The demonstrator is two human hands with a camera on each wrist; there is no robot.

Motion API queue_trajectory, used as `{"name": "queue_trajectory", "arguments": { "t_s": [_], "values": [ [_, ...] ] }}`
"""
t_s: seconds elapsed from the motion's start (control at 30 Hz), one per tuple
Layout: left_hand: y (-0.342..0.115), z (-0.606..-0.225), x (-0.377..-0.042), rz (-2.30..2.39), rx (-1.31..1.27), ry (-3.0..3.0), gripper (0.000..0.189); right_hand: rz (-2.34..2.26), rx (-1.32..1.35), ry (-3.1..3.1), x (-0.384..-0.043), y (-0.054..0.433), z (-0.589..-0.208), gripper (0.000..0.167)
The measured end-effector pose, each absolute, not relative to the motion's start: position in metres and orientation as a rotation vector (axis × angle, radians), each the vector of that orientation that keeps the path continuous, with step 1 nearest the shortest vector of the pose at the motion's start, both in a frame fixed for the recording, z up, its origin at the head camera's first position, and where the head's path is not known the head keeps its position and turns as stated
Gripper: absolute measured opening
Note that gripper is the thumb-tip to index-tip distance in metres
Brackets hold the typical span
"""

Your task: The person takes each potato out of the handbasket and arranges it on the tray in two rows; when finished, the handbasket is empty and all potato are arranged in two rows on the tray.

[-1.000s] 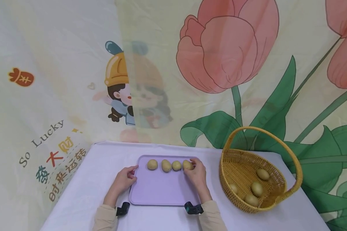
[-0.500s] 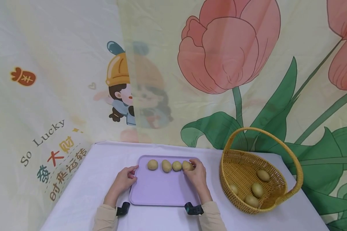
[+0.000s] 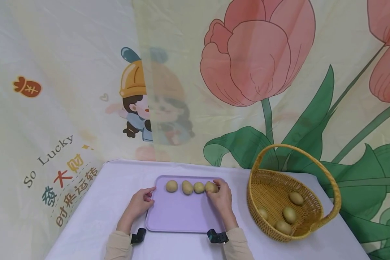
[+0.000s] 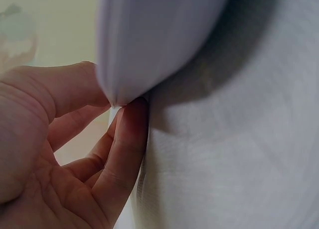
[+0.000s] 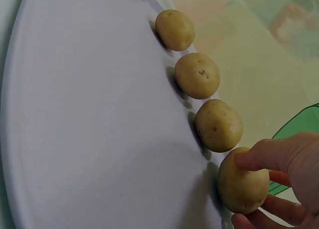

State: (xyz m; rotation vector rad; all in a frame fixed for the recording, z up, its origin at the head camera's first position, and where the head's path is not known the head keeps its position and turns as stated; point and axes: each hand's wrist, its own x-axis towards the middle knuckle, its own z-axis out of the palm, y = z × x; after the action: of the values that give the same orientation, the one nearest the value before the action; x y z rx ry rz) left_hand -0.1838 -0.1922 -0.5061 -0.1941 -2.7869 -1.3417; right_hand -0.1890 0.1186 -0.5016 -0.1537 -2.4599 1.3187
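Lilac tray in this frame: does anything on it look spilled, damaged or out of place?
Nothing looks spilled or damaged. Only the spacing is slightly uneven: along the far side of the lilac tray, the leftmost potato sits apart, while the other three potatoes are bunched closely.

Before me stretches a surface (image 3: 177, 250) covered with a whitish cloth (image 3: 84, 225). Directly on it, near the middle, lies a light purple tray (image 3: 182, 213), rectangular with rounded corners, one long side toward me. To its right, well inside my view, stands a wicker basket (image 3: 267, 189), handle (image 3: 336, 198) up, near the right edge, with bare cloth between the two.
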Motion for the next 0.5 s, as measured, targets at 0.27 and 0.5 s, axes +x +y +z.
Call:
{"name": "queue_trajectory", "arguments": {
  "t_s": [0.27, 0.5],
  "values": [
    [-0.1898, -0.506, -0.1851, -1.335, -0.205, -2.789, 0.049, 1.328, -0.191, -2.465, -0.1875, 0.1205, -0.5, 0.046],
    [-0.1914, -0.5065, -0.1837, -1.339, -0.219, -2.783, 0.049, 1.302, -0.201, -2.488, -0.1858, 0.1245, -0.4947, 0.039]
  ]
}}
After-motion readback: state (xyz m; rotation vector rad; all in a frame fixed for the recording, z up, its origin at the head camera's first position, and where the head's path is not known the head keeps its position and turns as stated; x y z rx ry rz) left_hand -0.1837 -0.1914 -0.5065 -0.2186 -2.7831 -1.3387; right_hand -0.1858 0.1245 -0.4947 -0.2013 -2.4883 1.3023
